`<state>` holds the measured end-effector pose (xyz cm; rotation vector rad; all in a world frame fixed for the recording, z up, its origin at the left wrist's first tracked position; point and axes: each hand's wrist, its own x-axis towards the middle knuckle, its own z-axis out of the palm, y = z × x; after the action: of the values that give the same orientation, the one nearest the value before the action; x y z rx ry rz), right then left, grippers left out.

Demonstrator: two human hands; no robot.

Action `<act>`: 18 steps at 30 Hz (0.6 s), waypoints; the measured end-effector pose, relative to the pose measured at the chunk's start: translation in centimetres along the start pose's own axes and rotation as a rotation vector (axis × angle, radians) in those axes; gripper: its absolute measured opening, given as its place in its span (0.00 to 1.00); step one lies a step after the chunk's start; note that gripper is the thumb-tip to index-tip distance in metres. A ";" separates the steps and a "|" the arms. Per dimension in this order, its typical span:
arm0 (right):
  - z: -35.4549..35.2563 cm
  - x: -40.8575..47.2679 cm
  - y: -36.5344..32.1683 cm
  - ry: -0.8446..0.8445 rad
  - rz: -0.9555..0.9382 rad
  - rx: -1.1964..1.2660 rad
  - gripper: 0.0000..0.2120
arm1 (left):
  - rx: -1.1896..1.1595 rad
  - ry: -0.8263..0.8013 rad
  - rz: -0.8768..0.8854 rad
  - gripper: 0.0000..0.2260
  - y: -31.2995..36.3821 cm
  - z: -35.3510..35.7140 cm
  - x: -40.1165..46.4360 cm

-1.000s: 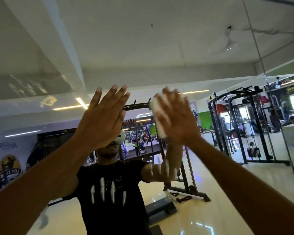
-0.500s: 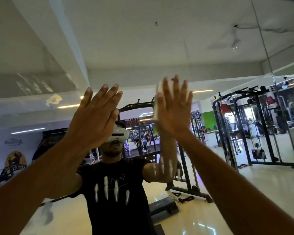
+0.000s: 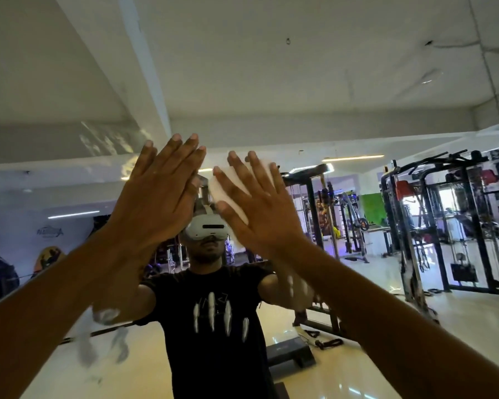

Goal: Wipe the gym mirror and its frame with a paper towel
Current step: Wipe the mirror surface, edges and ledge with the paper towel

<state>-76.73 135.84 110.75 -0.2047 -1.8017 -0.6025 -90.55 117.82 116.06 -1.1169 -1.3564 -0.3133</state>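
The mirror (image 3: 343, 82) is a large smooth pane of glass that fills nearly the whole view, glossy, with faint cloudy streaks and pale smears on its lower left part. A thin vertical seam runs down it near the right edge. Its frame cannot be made out.

The right hand (image 3: 260, 210) is spread flat with straight fingers, pressing a paper towel (image 3: 228, 190) against the glass. The towel is white, soft and crumpled into a rough pad; it shows between and past the fingers on the thumb side, and the palm covers the rest. The towel sits on the mirror at about mid-height, slightly left of the pane's centre.

The left hand (image 3: 156, 203) is also wide and flat, fingers straight and close together, laid palm-first toward the glass just beside the right hand. It holds nothing. Whether the palm actually touches the pane cannot be told.

Both bare forearms rise from the bottom corners and block much of the lower mirror. Between them the glass reflects the person in a black T-shirt (image 3: 216, 321) with white claw-like marks and a white headset (image 3: 206, 227). To the right, the reflection shows black steel cable machines (image 3: 432, 226) with weight stacks, standing on a shiny pale floor (image 3: 343, 370), and a dark step platform (image 3: 290, 354) low in the middle.
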 end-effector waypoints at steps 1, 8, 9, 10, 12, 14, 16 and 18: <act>-0.3 0.9 1.6 0.022 0.049 -0.006 0.32 | 0.010 0.004 0.002 0.27 -0.3 0.0 -0.1; -0.1 3.3 -2.3 0.071 0.201 -0.019 0.32 | 0.010 0.014 -0.002 0.27 -1.6 -0.5 -0.8; 0.2 1.9 -3.6 0.028 0.069 -0.005 0.32 | 0.001 0.018 -0.006 0.27 -1.6 -0.8 -0.7; 0.3 1.0 -3.6 0.002 -0.022 0.005 0.32 | -0.009 0.018 -0.012 0.26 -1.6 -1.0 -0.7; -0.1 1.7 -0.5 0.029 -0.006 0.000 0.31 | -0.014 0.017 -0.017 0.26 -1.7 -1.0 -0.8; -1.1 4.3 3.1 0.079 0.215 -0.012 0.32 | -0.007 0.009 -0.016 0.26 -1.7 -0.9 -0.8; -1.3 6.1 3.7 0.119 0.388 0.016 0.32 | -0.013 -0.008 -0.027 0.27 -1.7 -1.1 -0.7; -0.5 5.9 0.5 0.129 0.343 0.013 0.32 | -0.019 -0.010 -0.048 0.26 -1.5 -1.4 -0.6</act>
<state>-78.00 135.08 116.48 -0.4453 -1.5987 -0.3515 -90.98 115.75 116.51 -1.1043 -1.3928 -0.3564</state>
